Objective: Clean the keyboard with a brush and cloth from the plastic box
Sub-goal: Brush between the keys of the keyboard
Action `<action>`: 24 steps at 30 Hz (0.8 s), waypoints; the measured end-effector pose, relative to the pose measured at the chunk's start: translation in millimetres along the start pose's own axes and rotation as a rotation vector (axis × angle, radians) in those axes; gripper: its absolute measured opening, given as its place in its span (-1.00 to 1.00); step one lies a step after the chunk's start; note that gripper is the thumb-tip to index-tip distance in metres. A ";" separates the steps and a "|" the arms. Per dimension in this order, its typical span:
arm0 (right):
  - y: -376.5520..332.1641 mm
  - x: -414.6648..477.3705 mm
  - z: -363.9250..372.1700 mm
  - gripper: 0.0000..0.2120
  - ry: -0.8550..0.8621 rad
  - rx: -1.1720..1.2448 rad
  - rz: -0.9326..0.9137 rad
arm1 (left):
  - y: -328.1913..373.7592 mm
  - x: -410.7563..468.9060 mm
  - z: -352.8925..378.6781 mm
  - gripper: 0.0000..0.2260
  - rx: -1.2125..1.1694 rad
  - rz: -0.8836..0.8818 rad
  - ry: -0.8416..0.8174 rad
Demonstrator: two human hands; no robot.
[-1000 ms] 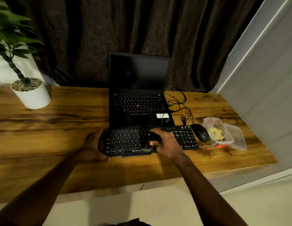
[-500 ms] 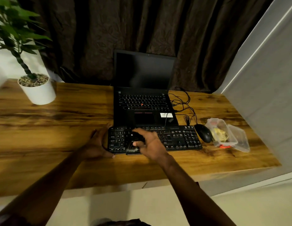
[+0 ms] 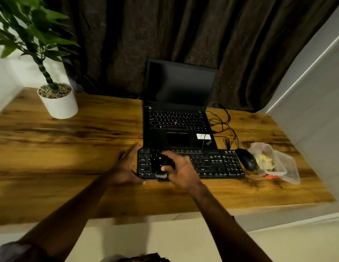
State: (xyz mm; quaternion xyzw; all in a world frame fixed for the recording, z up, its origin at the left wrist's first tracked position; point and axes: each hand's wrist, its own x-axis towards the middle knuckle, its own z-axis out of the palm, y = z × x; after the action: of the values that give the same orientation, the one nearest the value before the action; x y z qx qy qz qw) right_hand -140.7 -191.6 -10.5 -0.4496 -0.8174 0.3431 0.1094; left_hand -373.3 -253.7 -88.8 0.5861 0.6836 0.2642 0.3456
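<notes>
- We are bracing the keyboard (image 3: pixel 212 163) with our left hand (image 3: pixel 127 167). It is spread wide, fingers straight against the keyboard's left end and thumb at its front corner, much as it was a second ago.
- We are working the brush (image 3: pixel 162 165) leftward. A second ago it was over the middle keys; now our right hand (image 3: pixel 181 171), curled round the dark handle, is holding it over the left block of keys, close to the bracing hand.
- We are judging that this sweep is nearly reaching the left end. The middle keys are probably brushed; the right side and number pad we cannot vouch for, and the wiping is still waiting.
- The keyboard is lying along the front part of the desk (image 3: pixel 70 148), right of its middle.
- A potted plant (image 3: pixel 58 103) is standing at the back left corner, well apart from the work.
- The open laptop (image 3: pixel 178 120) is sitting just behind the keyboard, so dust flicked backward could be landing on it.
- Loose cables (image 3: pixel 223 125) are trailing beside the laptop's right side.
- The mouse (image 3: pixel 246 161) is lying just off the keyboard's right end, between it and the box.
- The plastic box (image 3: pixel 269 161) is standing open near the desk's right edge with the yellowish cloth (image 3: pixel 265 162) still inside, so we will be reaching past the mouse for it.
</notes>
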 end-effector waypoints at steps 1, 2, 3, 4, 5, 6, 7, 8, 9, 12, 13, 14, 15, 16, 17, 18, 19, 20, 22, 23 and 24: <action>-3.6 0.9 3.6 -0.50 0.008 0.004 -0.002 | 1.6 0.0 0.0 0.30 0.004 0.009 0.002; -3.6 1.9 5.1 -0.50 0.020 0.019 -0.006 | 1.6 0.6 -0.3 0.30 0.009 0.011 0.004; -2.7 1.7 3.7 -0.50 0.031 0.037 -0.012 | 0.5 1.4 0.0 0.31 0.019 0.006 0.003; 1.1 1.1 1.0 -0.49 0.038 0.040 -0.012 | -1.7 2.4 0.7 0.32 0.030 0.006 0.007; 6.7 0.0 -2.1 -0.48 0.041 0.023 0.003 | -4.6 3.3 1.7 0.32 0.044 -0.005 0.008; 12.0 -2.2 -7.3 -0.45 0.045 0.007 0.029 | -5.9 3.6 2.3 0.33 0.057 -0.014 0.007; 17.8 -4.5 -12.1 -0.44 0.050 -0.011 0.056 | -6.7 4.0 2.8 0.33 0.067 -0.021 0.007; 26.0 -6.2 -15.6 -0.42 0.056 -0.035 0.070 | -6.5 4.4 3.1 0.34 0.072 -0.031 0.008; 29.8 -8.5 -18.9 -0.42 0.061 -0.048 0.080 | -5.5 4.3 3.0 0.34 0.072 -0.036 0.012; 23.0 -11.6 -19.1 -0.45 0.079 -0.040 0.061 | -4.2 3.5 2.4 0.33 0.078 -0.053 0.014; 17.1 -11.0 -15.1 -0.46 0.071 -0.032 0.037 | -5.3 3.6 2.9 0.33 0.075 -0.060 0.011; 9.5 -9.7 -8.6 -0.45 0.061 -0.035 0.016 | -6.7 3.9 2.9 0.33 0.078 -0.061 0.009; 3.5 -6.7 -0.2 -0.45 0.052 -0.036 -0.007 | -7.9 4.6 3.4 0.34 0.087 -0.058 0.006; -3.8 -3.9 7.6 -0.46 0.043 -0.031 -0.028 | -8.3 4.8 3.6 0.34 0.096 -0.053 0.006; -11.5 -1.1 15.4 -0.49 0.035 -0.012 -0.057 | -9.4 5.9 4.2 0.35 0.102 -0.056 0.003; -18.6 1.3 21.6 -0.52 0.035 0.001 -0.082 | -9.0 6.6 4.4 0.35 0.106 -0.061 -0.002; -24.0 3.9 27.0 -0.55 0.047 0.018 -0.106 | -9.5 7.2 4.6 0.35 0.109 -0.065 -0.005; -28.6 5.2 30.4 -0.57 0.064 0.027 -0.123 | -10.2 8.0 5.0 0.36 0.115 -0.066 -0.006; -29.5 5.4 32.3 -0.58 0.080 0.051 -0.134 | -9.9 9.0 4.8 0.36 0.127 -0.053 -0.004; -27.1 4.2 29.8 -0.57 0.084 0.066 -0.126 | -8.8 9.4 4.5 0.36 0.129 -0.047 -0.007; -23.3 2.6 25.9 -0.56 0.088 0.065 -0.106 | -7.2 8.6 3.5 0.36 0.127 -0.043 -0.010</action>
State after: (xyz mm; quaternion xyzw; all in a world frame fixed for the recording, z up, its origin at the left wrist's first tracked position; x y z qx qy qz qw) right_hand -170.2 -209.9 -14.6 -0.4166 -0.8228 0.3433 0.1778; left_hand -375.6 -246.6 -97.9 0.5934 0.7097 0.2099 0.3166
